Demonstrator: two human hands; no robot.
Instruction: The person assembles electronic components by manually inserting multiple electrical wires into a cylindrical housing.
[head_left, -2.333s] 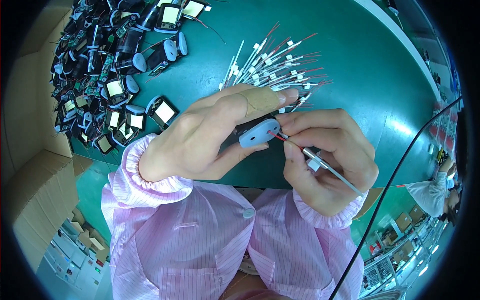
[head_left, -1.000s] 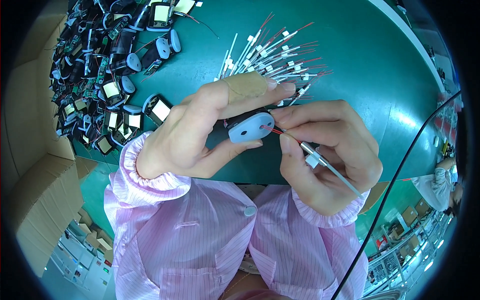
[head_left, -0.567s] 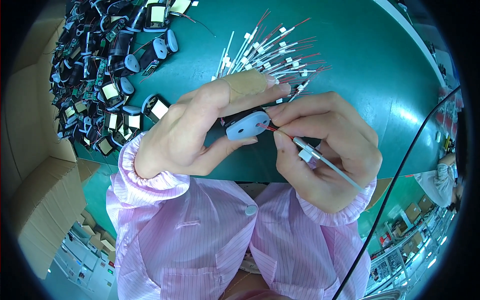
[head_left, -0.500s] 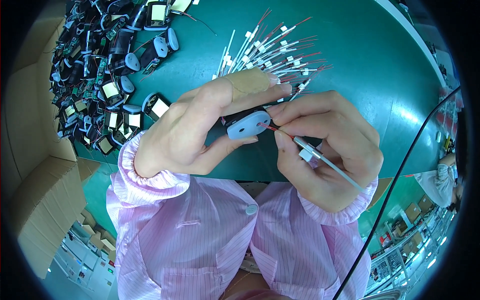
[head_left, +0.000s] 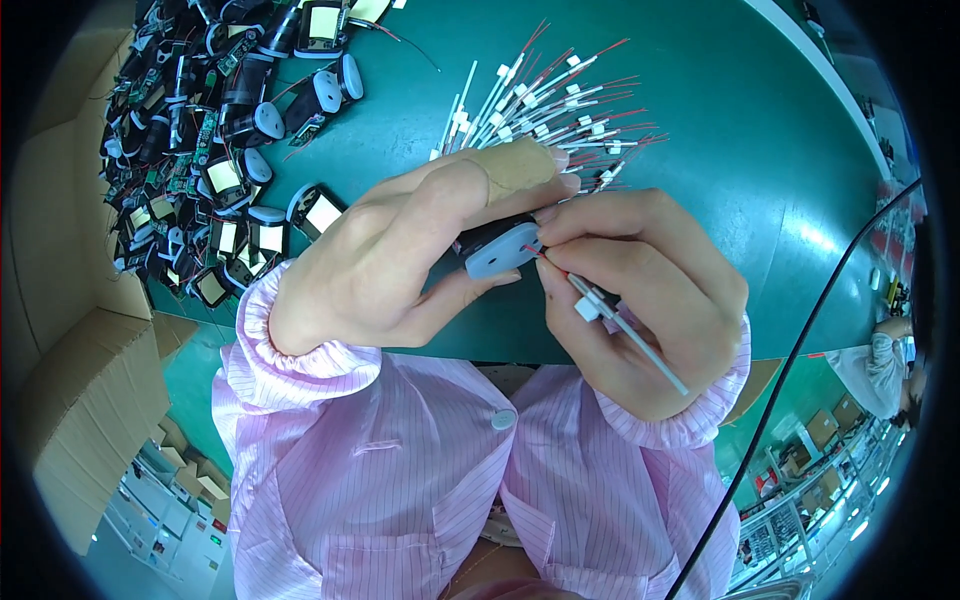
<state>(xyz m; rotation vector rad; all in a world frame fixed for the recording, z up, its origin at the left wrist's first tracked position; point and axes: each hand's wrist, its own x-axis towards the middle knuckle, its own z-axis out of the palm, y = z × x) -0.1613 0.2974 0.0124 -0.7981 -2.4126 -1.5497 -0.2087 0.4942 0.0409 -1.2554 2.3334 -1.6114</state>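
Note:
My left hand [head_left: 400, 255] grips a small device with a black body and a pale blue oval end cap [head_left: 497, 252], thumb below and fingers above; its index finger wears a tan wrap. My right hand [head_left: 650, 300] pinches a thin white-sleeved wire [head_left: 625, 330] with a red tip and a small white tag, the red tip touching the cap's right edge. Both hands meet over the near edge of the green table [head_left: 740, 170].
A fan of similar white wires with red ends [head_left: 560, 95] lies behind the hands. A heap of black devices with blue caps and circuit boards [head_left: 215, 130] fills the far left. Cardboard boxes [head_left: 80, 390] stand at left. A black cable [head_left: 800, 360] runs down the right.
Both hands with the device and wire have drifted slightly up and closer together; the wire's red tip stays at the cap's edge.

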